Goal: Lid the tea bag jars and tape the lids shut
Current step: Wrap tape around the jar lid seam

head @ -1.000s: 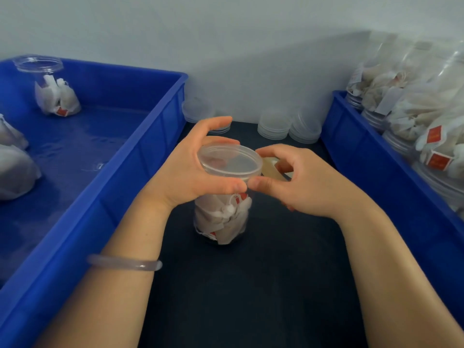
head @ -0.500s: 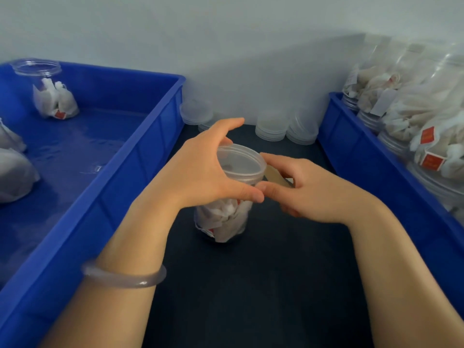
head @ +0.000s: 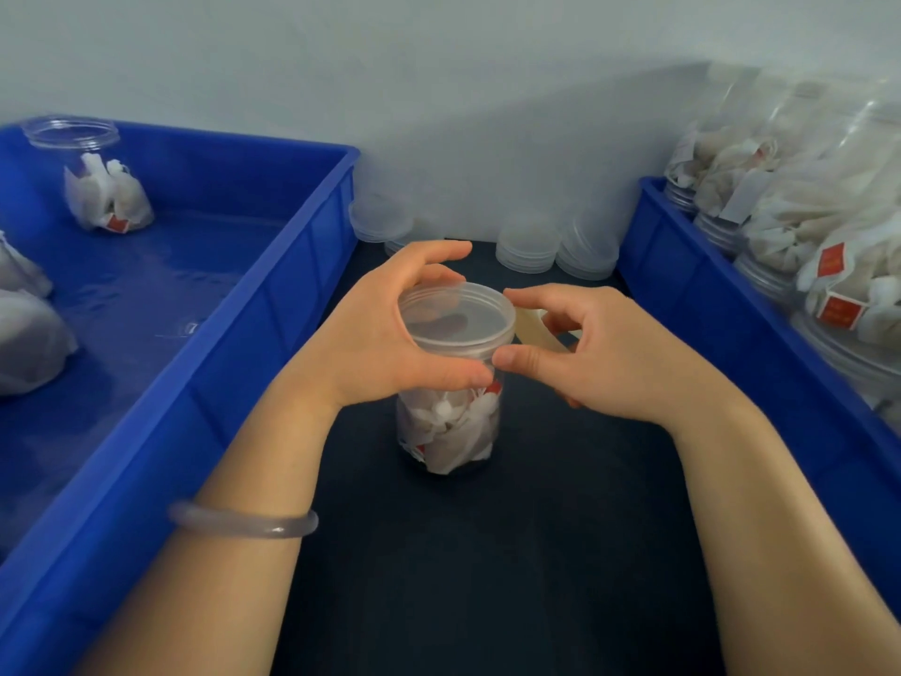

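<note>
A clear jar point(head: 448, 431) of white tea bags stands upright on the dark mat, with a translucent lid point(head: 456, 320) on top. My left hand point(head: 375, 344) grips the jar's top, thumb across the near rim and fingers curled behind. My right hand point(head: 599, 353) holds a roll of tape point(head: 538, 329) just right of the lid, its thumb tip pressing the lid's edge beside my left thumb. A strip of tape runs from the roll to the lid's rim.
A blue bin point(head: 273, 314) on the left holds an open jar point(head: 97, 183) of tea bags and more jars at its left edge. The blue bin point(head: 692, 285) on the right is piled with jars lying on their sides. Stacks of spare lids point(head: 529, 246) sit by the wall.
The jar has come back upright from a tilt. Both hands stayed on its top, and my right thumb shifted along the lid's edge.
</note>
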A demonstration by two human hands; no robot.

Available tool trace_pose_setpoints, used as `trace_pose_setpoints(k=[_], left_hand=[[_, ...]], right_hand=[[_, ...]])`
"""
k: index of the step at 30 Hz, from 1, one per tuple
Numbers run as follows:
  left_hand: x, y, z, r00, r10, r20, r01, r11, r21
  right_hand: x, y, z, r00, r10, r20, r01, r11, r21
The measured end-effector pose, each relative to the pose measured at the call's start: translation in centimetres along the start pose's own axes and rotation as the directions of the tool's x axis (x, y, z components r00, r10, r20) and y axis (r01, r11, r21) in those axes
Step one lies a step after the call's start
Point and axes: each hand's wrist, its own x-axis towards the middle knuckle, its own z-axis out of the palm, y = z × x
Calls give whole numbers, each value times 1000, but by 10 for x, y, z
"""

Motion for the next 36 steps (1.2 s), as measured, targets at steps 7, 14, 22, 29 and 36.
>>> trace_pose_setpoints(k=[7, 14, 22, 29, 36], left_hand=[[0, 7, -5, 997, -25, 74, 25, 1000, 5], [0, 25, -2, 992, -53, 116, 24, 971, 238], [-3, 23, -8, 988, -76, 135, 51, 983, 178], [2, 42, -4, 961, -192, 197, 95, 904, 416], [30, 67, 12, 854, -476, 208, 257, 735, 628]], right_hand=[[4, 3, 5, 1000, -11, 10, 11, 998, 58], [-3, 1, -1, 998, 13, 54, -12, 1000, -7], [-7, 0, -6, 985, -83, 148, 65, 990, 124], [-2, -2, 7, 998, -31, 58, 31, 1000, 2], [-2, -9, 11, 995, 27, 96, -21, 997, -70]])
